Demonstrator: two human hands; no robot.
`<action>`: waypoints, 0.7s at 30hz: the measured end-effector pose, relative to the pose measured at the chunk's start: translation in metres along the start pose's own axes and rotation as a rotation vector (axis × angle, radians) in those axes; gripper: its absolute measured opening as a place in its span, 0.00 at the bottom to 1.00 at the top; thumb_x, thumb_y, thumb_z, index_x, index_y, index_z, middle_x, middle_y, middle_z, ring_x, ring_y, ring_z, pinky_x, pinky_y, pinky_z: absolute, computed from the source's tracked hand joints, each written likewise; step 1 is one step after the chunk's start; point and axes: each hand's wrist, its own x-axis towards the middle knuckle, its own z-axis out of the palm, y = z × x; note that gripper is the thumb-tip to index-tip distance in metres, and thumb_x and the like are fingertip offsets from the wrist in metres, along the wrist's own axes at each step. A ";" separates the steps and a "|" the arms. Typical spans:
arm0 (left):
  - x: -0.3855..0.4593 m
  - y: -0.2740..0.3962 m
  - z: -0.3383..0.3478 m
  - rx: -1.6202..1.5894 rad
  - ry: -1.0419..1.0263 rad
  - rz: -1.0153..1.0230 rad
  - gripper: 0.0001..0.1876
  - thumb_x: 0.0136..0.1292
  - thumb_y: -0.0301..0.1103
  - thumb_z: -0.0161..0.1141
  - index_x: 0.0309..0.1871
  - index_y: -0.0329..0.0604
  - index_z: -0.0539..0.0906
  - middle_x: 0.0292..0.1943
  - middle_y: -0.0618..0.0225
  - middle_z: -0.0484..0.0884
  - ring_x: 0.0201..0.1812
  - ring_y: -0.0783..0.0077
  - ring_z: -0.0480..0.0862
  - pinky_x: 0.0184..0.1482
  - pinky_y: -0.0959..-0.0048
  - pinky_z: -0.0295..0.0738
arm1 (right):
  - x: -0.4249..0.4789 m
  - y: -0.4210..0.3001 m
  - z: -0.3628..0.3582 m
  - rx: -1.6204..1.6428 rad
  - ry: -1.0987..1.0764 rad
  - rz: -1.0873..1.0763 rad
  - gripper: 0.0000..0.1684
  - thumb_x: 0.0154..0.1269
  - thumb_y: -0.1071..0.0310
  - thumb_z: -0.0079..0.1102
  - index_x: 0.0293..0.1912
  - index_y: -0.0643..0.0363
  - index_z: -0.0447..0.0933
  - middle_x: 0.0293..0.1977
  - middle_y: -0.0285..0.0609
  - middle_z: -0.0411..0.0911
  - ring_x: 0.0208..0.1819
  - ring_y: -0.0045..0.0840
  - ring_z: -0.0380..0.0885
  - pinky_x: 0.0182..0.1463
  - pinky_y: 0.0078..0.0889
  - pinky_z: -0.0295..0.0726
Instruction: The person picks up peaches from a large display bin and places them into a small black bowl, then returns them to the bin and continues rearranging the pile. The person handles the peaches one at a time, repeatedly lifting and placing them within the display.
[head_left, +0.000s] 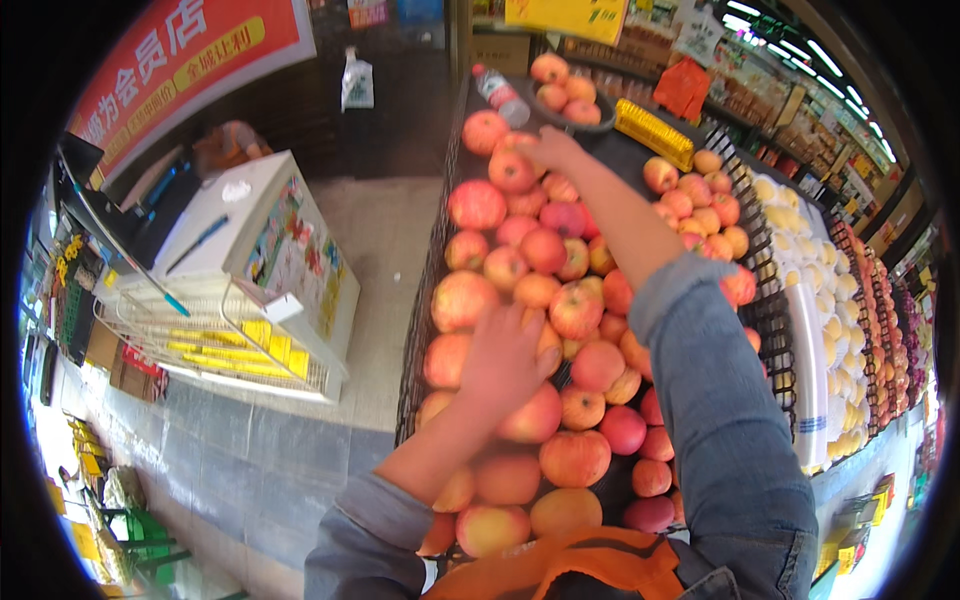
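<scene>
Red and yellow apples (576, 309) fill a black display crate (429, 315) in front of me. At the far end of the pile, my right hand (553, 150) reaches out and its fingers grip an apple (513, 171). Nearer to me, my left hand (504, 358) is lowered among the fruit. Its fingers and thumb curve around another apple (553, 346), which is partly hidden by the hand. Large apples lie close on both sides of that wrist.
A dark bowl of apples (564, 112), a plastic bottle (501, 96) and a yellow tray (654, 135) stand at the far end. To the right, past a black lattice divider (780, 352), lies pale fruit in white wrapping (832, 300). A white counter (255, 225) stands left across the aisle.
</scene>
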 end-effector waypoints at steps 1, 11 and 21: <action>-0.003 -0.004 0.001 0.058 0.011 0.019 0.27 0.66 0.47 0.61 0.63 0.39 0.76 0.58 0.49 0.77 0.59 0.50 0.77 0.71 0.51 0.63 | 0.013 -0.011 0.009 0.059 -0.215 0.078 0.45 0.56 0.32 0.67 0.57 0.64 0.80 0.48 0.62 0.84 0.48 0.48 0.86 0.54 0.46 0.83; -0.012 -0.019 0.004 0.085 -0.015 -0.027 0.28 0.68 0.48 0.59 0.65 0.39 0.77 0.61 0.50 0.78 0.64 0.51 0.76 0.74 0.49 0.59 | -0.060 -0.065 -0.027 1.076 -0.246 0.259 0.40 0.64 0.45 0.66 0.63 0.66 0.72 0.53 0.52 0.81 0.52 0.39 0.83 0.57 0.46 0.83; -0.004 -0.020 0.009 0.142 -0.055 0.008 0.28 0.71 0.50 0.57 0.68 0.43 0.76 0.65 0.53 0.78 0.65 0.53 0.76 0.76 0.54 0.56 | -0.328 -0.046 -0.199 1.528 -0.434 0.223 0.42 0.64 0.51 0.65 0.69 0.66 0.65 0.61 0.51 0.76 0.60 0.37 0.80 0.64 0.43 0.81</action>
